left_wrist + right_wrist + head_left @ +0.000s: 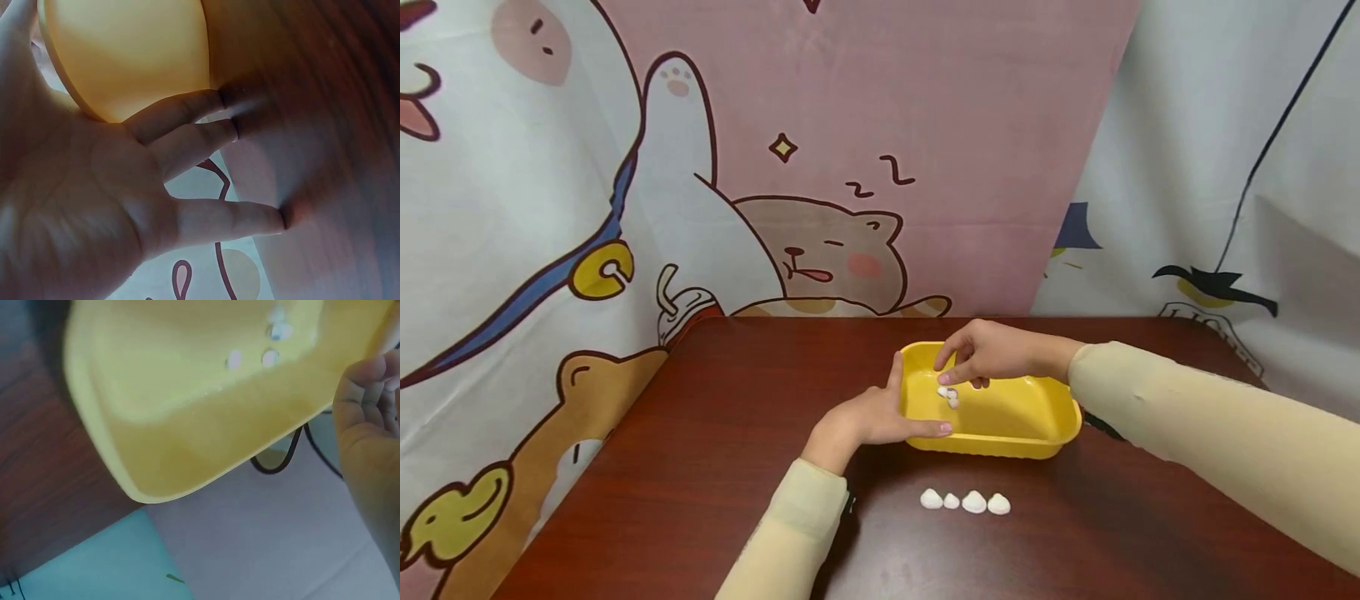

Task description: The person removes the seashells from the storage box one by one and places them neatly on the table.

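A yellow plastic basin [1037, 448] stands on the table. My left hand [868, 417] rests against its left end, with the thumb lying along the near rim; the left wrist view shows straight, spread fingers [228, 215]. Over the basin's left half is my right hand [992, 350], its bent index finger and thumb a little apart, just above several small white shells [952, 403]. I see nothing held between those fingertips. The right wrist view shows pale shells [270, 358] scattered on the basin floor and the right hand's curled fingers at the edge.
Several white seashells [974, 502] lie in a row on the dark reddish-brown table [737, 467], in front of the basin. Behind the table hangs a cartoon-printed cloth [985, 167], which also runs along the left and right sides.
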Demonstrator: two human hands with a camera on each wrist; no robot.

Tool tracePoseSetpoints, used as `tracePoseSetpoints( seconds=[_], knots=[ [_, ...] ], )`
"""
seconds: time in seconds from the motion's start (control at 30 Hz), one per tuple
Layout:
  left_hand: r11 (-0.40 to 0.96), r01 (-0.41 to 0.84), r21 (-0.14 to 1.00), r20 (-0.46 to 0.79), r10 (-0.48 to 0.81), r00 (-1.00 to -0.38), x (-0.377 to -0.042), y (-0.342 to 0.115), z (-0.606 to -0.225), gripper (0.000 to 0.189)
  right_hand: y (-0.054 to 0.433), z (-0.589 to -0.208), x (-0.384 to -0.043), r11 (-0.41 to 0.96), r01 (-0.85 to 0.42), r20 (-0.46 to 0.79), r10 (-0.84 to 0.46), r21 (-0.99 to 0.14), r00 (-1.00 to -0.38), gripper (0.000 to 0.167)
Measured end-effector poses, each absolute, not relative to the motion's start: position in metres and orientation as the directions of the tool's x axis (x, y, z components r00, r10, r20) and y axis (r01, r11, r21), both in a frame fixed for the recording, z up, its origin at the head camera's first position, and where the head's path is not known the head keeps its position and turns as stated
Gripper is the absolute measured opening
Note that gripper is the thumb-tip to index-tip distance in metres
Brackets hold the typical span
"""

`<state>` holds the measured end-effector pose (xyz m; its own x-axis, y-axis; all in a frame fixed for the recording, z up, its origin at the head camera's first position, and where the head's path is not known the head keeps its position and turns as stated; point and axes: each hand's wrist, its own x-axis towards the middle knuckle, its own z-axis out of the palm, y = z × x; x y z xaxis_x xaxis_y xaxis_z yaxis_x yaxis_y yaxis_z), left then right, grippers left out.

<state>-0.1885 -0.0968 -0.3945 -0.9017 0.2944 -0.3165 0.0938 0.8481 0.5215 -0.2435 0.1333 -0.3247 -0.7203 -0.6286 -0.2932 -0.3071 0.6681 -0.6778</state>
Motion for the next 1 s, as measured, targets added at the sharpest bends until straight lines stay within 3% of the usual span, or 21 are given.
tracePoseSetpoints(
  seconds=[0.3,0.57,1.0],
  knots=[
    [0.838,0.099,0.536,-0.323,0.312,-0.894,-0.19,-0.096,-0.397,0.143,0.132,-0.345,-0.274,0.638,-0.259,-0.241,-0.587,-0.725,-0.773,0.04],
    [0.856,0.11,0.505,-0.328,0.308,-0.893,-0.189,-0.095,-0.399,0.144,0.137,-0.37,-0.282,0.654,-0.299,-0.31,-0.647,-0.695,-0.697,0.045],
    [0.863,0.105,0.494,-0.318,0.291,-0.902,-0.188,-0.096,-0.393,0.142,0.128,-0.379,-0.287,0.726,-0.351,-0.363,-0.629,-0.592,-0.688,0.039]
  ],
)
